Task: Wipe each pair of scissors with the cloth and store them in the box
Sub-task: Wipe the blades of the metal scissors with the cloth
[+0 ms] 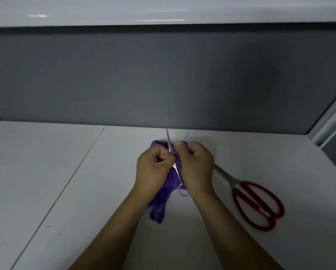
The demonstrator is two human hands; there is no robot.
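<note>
The right hand (195, 168) hides the red scissors' (258, 205) blade tips and one ring of the silver scissors (169, 146).

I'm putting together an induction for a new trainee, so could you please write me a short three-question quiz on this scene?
1. True or false: the red-handled scissors lie on the white table, to the right of the right hand.
2. The cloth bunched between the hands is: A) green, B) purple, C) yellow.
3. Short answer: which pair is held between the left hand and the right hand?

Key
1. True.
2. B.
3. The silver scissors, with blades pointing away from the person.
</note>
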